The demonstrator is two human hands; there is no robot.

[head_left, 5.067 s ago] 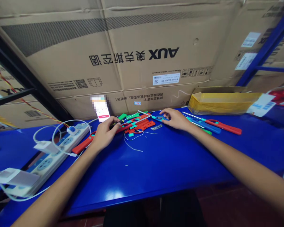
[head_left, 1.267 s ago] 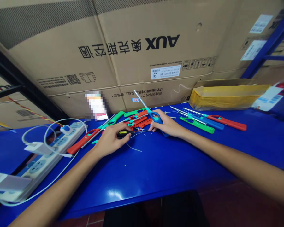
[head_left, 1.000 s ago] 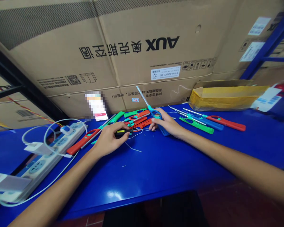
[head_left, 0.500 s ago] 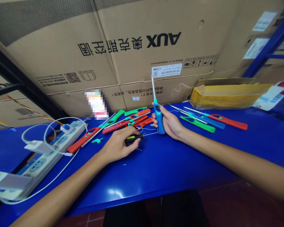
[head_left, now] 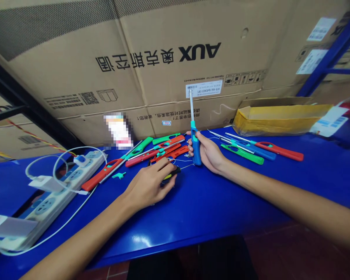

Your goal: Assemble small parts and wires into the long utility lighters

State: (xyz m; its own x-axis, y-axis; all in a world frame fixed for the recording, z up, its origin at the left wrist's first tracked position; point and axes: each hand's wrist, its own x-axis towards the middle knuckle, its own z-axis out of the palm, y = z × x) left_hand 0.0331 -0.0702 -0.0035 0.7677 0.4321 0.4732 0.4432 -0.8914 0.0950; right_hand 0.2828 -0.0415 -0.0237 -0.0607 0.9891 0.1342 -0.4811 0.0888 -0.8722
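Note:
My left hand (head_left: 152,182) is closed round the black and yellow handle of a screwdriver (head_left: 169,175). Its thin shaft points right, and the tip is at the lower end of a blue gas lighter (head_left: 196,152); whether they touch I cannot tell. My right hand (head_left: 209,154) grips that lighter by its body, metal tube upward. Behind my left hand lie red lighters (head_left: 138,157) and green lighter casings (head_left: 166,139). A small teal plastic piece (head_left: 119,175) rests to the left. Right of my right hand are a green casing (head_left: 245,154), a blue lighter (head_left: 265,152) and a red lighter (head_left: 286,151).
A white power strip (head_left: 54,198) with chargers and looping cables runs along the left of the blue table (head_left: 210,210). A phone (head_left: 118,131), blurred out, leans on the large cardboard box (head_left: 151,85) behind. A yellow open box (head_left: 277,119) stands at the back right.
The lighter in my right hand has turned slightly, its tube now more upright. My left hand has rotated on the screwdriver handle and shifted a little to the right.

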